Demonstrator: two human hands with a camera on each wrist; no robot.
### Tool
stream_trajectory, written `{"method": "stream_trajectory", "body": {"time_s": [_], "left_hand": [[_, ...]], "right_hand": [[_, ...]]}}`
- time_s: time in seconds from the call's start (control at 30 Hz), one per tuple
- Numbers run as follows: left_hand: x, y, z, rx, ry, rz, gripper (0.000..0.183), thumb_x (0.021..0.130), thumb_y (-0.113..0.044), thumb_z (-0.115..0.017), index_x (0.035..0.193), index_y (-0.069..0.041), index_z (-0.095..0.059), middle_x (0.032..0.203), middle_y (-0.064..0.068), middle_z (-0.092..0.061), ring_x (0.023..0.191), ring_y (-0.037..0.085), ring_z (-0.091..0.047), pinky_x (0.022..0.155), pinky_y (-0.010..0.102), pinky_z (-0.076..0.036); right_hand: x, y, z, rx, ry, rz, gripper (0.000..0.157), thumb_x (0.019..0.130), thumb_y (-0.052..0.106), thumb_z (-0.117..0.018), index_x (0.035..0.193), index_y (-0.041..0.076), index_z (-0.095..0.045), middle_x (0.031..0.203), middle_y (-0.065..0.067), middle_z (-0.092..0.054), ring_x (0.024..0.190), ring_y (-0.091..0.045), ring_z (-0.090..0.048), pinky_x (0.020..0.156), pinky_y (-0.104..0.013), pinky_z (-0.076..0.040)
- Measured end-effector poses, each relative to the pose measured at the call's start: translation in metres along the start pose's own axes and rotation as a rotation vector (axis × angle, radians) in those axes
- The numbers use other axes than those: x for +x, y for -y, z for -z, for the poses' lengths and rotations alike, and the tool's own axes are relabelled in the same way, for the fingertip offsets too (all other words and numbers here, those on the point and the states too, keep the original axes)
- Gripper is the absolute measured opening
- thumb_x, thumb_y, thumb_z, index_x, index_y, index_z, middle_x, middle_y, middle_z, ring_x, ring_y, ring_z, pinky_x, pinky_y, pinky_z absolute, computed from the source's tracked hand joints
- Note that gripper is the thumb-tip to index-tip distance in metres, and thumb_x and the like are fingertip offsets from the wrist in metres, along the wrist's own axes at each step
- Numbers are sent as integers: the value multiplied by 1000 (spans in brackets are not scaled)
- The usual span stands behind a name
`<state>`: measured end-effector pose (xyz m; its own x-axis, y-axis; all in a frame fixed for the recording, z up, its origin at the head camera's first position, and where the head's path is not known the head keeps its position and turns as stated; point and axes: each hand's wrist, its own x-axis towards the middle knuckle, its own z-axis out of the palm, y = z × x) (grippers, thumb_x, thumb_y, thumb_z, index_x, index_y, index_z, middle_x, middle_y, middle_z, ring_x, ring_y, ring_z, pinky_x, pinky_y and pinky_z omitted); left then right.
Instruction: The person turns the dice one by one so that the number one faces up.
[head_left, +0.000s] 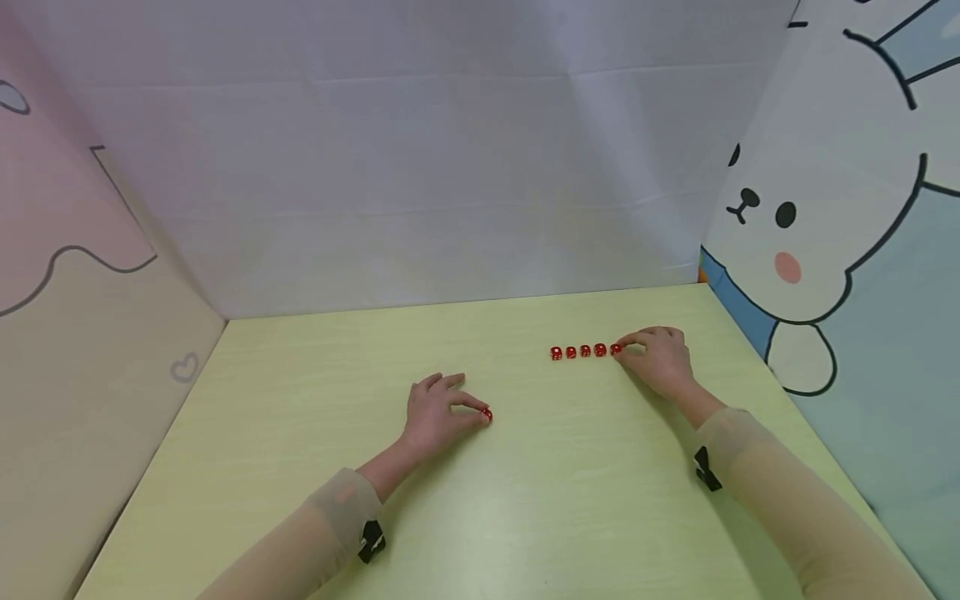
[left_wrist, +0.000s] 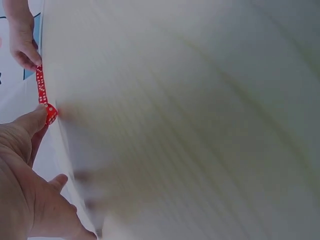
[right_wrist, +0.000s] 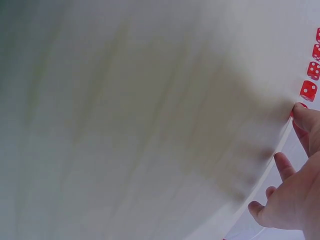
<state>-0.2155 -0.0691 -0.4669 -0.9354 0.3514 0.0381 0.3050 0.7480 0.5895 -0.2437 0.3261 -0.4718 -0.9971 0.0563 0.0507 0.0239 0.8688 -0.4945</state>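
Note:
Several red dice with white pips (head_left: 585, 352) stand in a spaced row on the table, right of centre and toward the back. At the row's right end, my right hand (head_left: 658, 360) pinches the last die (head_left: 615, 350) between thumb and forefinger; in the right wrist view the fingertips hide most of it. Nearer to me and left of the row, my left hand (head_left: 438, 417) pinches another red die (left_wrist: 50, 114) between thumb and forefinger. Its other fingers are spread. Whether this die touches the table I cannot tell.
The pale yellow-green tabletop (head_left: 300, 400) reaches back to a white cloth wall (head_left: 450, 183). A pinkish-beige panel (head_left: 97, 350) borders the left side, and a panel with a cartoon animal (head_left: 847, 250) the right. Black clips (head_left: 372, 540) sit on both sleeves.

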Motion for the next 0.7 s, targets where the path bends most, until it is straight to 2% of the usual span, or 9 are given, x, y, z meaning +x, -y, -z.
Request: {"method": "stream_trajectory", "body": {"time_s": [0.2, 0.7], "left_hand": [[-2, 2, 2, 15, 7, 1, 13, 85, -37, -84, 95, -28, -84, 149, 10, -54, 144, 43, -31, 116, 63, -20], [-6, 6, 7, 45, 9, -18, 14, 85, -36, -84, 97, -28, -83, 148, 11, -55, 143, 44, -34, 117, 63, -21]], "right_hand": [[0, 0, 0, 0, 2, -3, 31, 98, 28, -69, 120, 8, -75, 138, -27, -55, 137, -57, -27, 104, -72, -28], [-1, 1, 1, 13, 3, -6, 31, 98, 27, -69, 121, 7, -74, 139, -28, -55, 137, -58, -26, 104, -73, -27]]}}
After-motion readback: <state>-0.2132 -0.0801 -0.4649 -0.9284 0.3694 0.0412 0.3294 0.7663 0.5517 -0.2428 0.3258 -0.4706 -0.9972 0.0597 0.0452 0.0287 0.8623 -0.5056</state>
